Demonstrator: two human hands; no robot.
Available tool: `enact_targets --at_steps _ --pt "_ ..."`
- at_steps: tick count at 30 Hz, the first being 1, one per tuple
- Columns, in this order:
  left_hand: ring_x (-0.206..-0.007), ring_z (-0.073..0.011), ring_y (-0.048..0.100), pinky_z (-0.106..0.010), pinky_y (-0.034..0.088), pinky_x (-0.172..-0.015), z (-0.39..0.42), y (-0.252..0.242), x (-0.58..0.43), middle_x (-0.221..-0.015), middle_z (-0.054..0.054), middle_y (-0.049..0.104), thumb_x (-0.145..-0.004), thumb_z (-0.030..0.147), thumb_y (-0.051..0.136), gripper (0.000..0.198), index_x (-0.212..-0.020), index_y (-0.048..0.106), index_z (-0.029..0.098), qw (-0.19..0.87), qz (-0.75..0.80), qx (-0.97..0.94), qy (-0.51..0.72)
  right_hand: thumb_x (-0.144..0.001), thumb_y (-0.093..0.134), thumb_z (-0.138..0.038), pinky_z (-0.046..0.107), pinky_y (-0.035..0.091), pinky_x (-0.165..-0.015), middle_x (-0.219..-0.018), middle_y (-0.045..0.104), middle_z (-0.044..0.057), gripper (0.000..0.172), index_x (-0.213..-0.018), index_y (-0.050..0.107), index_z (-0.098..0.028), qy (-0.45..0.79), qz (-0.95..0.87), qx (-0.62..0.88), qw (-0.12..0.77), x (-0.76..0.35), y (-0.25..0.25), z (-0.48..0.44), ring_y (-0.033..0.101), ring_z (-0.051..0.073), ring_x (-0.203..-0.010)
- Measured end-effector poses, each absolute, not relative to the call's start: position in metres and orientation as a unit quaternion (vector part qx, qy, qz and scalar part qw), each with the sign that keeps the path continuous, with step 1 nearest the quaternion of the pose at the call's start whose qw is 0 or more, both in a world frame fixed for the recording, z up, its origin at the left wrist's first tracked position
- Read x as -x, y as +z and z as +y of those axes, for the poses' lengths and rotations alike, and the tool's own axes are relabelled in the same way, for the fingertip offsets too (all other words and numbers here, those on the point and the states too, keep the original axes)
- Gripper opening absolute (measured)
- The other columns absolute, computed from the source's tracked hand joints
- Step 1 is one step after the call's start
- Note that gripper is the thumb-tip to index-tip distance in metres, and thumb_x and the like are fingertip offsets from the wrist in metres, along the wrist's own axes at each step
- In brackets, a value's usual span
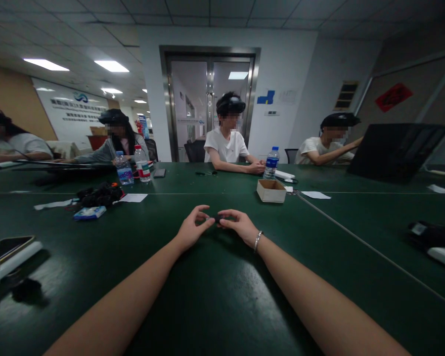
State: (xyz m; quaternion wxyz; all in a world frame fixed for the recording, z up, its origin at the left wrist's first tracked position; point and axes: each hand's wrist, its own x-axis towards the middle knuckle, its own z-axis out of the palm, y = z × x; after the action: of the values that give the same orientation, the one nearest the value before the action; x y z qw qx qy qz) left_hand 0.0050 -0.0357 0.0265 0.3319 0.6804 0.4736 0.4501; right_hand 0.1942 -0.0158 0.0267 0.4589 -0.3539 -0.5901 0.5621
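Observation:
Over the green table (pixel 222 296), both of my hands meet at a small black object (pixel 217 219), too small and dim to identify. My right hand (pixel 241 225), with a silver bracelet (pixel 258 241) at its wrist, is closed with thumb and fingertips pinching the object from the right. From the left, my left hand (pixel 193 227) closes thumb and fingers at the object's other end, its index finger raised a little. The fingers cover part of the object.
An open cardboard box (pixel 271 192) sits beyond my right hand. Farther back stand bottles (pixel 271 163), (pixel 124 169). Left are dark tangled items (pixel 101 194) and a blue-white packet (pixel 90 213). Several people sit across; a person (pixel 228 143) faces me. A black laptop (pixel 396 151) stands right.

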Motion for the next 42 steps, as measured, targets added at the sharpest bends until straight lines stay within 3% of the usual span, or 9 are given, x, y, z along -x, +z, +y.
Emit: enact_targets --at_steps 3,8,12,21,25,30,35,39,42 --pt "-0.079 -0.0177 0.056 -0.034 0.042 -0.078 -0.0358 0.0257 -0.0053 -0.079 -0.003 0.060 -0.082 0.045 0.042 0.046 -0.120 0.044 0.019 0.340 0.488 -0.677 0.433 -0.054 0.076 -0.027 0.029 0.049 -0.071 -0.086 0.061 0.002 0.042 -0.092 0.064 -0.016 0.557 -0.595 0.361 0.453 -0.1936 0.0274 -0.0163 0.064 0.014 -0.071" --pt "-0.095 -0.0200 0.050 -0.034 0.040 -0.082 -0.0364 0.0252 -0.0047 -0.113 -0.008 0.050 -0.065 0.034 0.066 0.067 -0.125 0.037 0.025 0.256 0.496 -0.699 0.447 -0.055 0.076 -0.027 0.029 0.049 -0.070 -0.086 0.061 0.002 0.041 -0.093 0.064 -0.016 0.554 -0.601 0.358 0.451 -0.1937 0.0270 -0.0162 0.064 0.014 -0.071" --pt "-0.083 -0.0176 0.054 -0.035 0.040 -0.079 -0.0336 0.0222 -0.0045 -0.091 -0.006 0.057 -0.082 0.040 0.042 0.043 -0.119 0.040 0.019 0.345 0.478 -0.682 0.433 -0.055 0.076 -0.027 0.029 0.049 -0.070 -0.087 0.061 0.003 0.041 -0.093 0.064 -0.016 0.555 -0.602 0.357 0.450 -0.1941 0.0264 -0.0153 0.065 0.014 -0.071" --pt "-0.079 -0.0167 0.054 -0.032 0.041 -0.075 -0.0322 0.0204 -0.0052 -0.087 -0.005 0.057 -0.079 0.041 0.046 0.039 -0.111 0.042 0.018 0.362 0.474 -0.669 0.443 -0.056 0.075 -0.026 0.029 0.049 -0.070 -0.088 0.061 0.003 0.041 -0.094 0.063 -0.016 0.551 -0.610 0.357 0.443 -0.1943 0.0236 -0.0135 0.064 0.014 -0.071" --pt "-0.097 -0.0200 0.050 -0.031 0.040 -0.076 -0.0317 0.0214 -0.0045 -0.111 -0.008 0.050 -0.063 0.034 0.067 0.065 -0.119 0.035 0.022 0.315 0.484 -0.672 0.463 -0.056 0.075 -0.026 0.028 0.049 -0.070 -0.088 0.060 0.002 0.040 -0.093 0.063 -0.016 0.552 -0.606 0.361 0.444 -0.1936 0.0257 -0.0152 0.064 0.013 -0.070" --pt "-0.078 -0.0162 0.054 -0.032 0.041 -0.073 -0.0325 0.0217 -0.0050 -0.083 -0.005 0.057 -0.081 0.041 0.043 0.040 -0.114 0.039 0.018 0.387 0.469 -0.664 0.435 -0.056 0.075 -0.025 0.028 0.048 -0.070 -0.087 0.060 0.002 0.039 -0.092 0.064 -0.016 0.556 -0.603 0.361 0.443 -0.1930 0.0286 -0.0171 0.064 0.012 -0.069" --pt "-0.092 -0.0175 0.051 -0.028 0.041 -0.073 -0.0356 0.0244 -0.0057 -0.107 -0.007 0.050 -0.066 0.031 0.064 0.059 -0.118 0.038 0.022 0.329 0.476 -0.680 0.451 -0.056 0.075 -0.025 0.028 0.048 -0.069 -0.086 0.060 0.002 0.039 -0.092 0.063 -0.016 0.554 -0.604 0.361 0.445 -0.1930 0.0289 -0.0170 0.064 0.013 -0.070" --pt "-0.073 -0.0143 0.052 -0.029 0.041 -0.069 -0.0311 0.0206 -0.0046 -0.082 -0.003 0.055 -0.083 0.042 0.039 0.039 -0.113 0.041 0.018 0.373 0.473 -0.660 0.448 -0.056 0.075 -0.027 0.027 0.049 -0.069 -0.088 0.061 0.003 0.041 -0.093 0.063 -0.015 0.556 -0.604 0.364 0.440 -0.1932 0.0284 -0.0170 0.064 0.013 -0.071" --pt "-0.077 -0.0148 0.052 -0.029 0.041 -0.070 -0.0272 0.0166 -0.0032 -0.085 -0.002 0.054 -0.077 0.037 0.051 0.045 -0.117 0.040 0.020 0.343 0.470 -0.674 0.455 -0.056 0.075 -0.028 0.027 0.049 -0.069 -0.087 0.062 0.003 0.041 -0.093 0.063 -0.015 0.550 -0.614 0.362 0.435 -0.1934 0.0280 -0.0168 0.063 0.012 -0.070"
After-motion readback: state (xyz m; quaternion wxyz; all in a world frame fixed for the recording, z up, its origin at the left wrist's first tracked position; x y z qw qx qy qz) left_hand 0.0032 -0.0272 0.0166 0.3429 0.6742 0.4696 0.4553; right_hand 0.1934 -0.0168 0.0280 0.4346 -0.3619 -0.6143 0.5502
